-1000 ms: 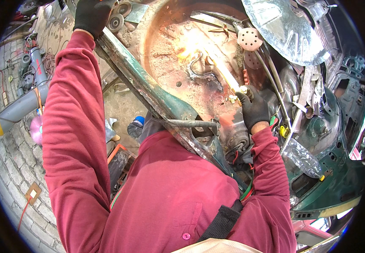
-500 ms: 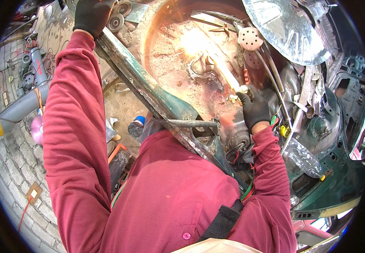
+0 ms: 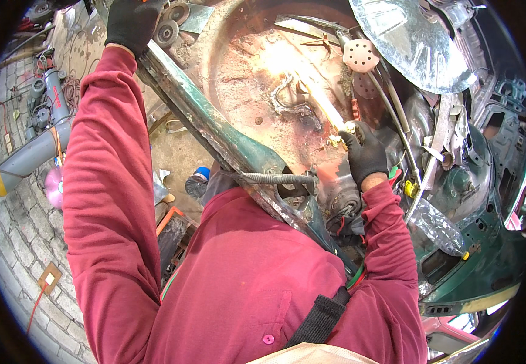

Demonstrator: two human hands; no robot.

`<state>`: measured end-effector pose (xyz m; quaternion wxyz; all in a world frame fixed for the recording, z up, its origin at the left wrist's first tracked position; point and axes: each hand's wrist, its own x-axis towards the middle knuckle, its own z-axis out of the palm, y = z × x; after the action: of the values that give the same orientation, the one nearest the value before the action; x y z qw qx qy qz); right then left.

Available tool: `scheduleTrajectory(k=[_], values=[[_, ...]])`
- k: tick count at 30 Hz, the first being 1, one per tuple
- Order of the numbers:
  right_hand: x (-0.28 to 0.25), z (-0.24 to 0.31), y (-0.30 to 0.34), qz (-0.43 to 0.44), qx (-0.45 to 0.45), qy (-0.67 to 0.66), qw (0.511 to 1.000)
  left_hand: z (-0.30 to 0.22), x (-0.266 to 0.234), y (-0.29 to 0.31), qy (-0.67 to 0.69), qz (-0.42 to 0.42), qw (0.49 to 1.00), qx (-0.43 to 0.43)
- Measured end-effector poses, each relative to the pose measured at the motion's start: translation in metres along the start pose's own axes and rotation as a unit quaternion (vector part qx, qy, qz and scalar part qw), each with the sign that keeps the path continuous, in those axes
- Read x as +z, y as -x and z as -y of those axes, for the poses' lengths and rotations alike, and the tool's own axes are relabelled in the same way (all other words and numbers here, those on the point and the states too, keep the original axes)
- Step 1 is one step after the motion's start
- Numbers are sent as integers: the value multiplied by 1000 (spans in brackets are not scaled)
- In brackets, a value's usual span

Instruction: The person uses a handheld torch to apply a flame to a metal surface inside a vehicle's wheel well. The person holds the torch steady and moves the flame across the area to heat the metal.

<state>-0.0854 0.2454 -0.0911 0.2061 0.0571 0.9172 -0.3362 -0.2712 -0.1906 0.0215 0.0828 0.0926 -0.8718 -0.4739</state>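
My right hand point(image 3: 366, 155), in a black glove, is closed round the valve end of a gas torch point(image 3: 322, 104). The torch's tube runs up and left into a white-hot glare point(image 3: 278, 60) over a rusty round metal pan point(image 3: 229, 100), and the glare hides its tip. A ragged, curled piece of metal point(image 3: 293, 103) lies beside the tube. At the upper edge, my left hand point(image 3: 132, 27), also black-gloved, looks closed beside the end of a green car-body panel edge point(image 3: 214, 130). The picture's edge cuts off its fingers, so what they grip is hidden.
A round pad with holes point(image 3: 360, 56), metal rods and a shiny sheet-metal piece point(image 3: 417, 42) crowd the upper right. Below them lies a clear plastic bottle point(image 3: 436, 227). Grinding discs point(image 3: 167, 33) sit near my left hand. A grey pole point(image 3: 29, 155) stands over the paving at left.
The orange glow over the pan has dimmed a little. My right hand and the torch have shifted very slightly left; my left hand stays in place.
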Motion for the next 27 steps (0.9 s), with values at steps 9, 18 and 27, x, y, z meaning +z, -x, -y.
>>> scheduleTrajectory(k=[9,18,27], values=[[1,-2,-2,4,-8,-4,1000,0,-4,0,-23,-9,1000,12],[1,1,-2,1,-11,4,1000,2,-3,-2,-10,-6,1000,9],[6,0,-3,-4,-6,4,1000,0,-1,-2,-44,-5,999,23]])
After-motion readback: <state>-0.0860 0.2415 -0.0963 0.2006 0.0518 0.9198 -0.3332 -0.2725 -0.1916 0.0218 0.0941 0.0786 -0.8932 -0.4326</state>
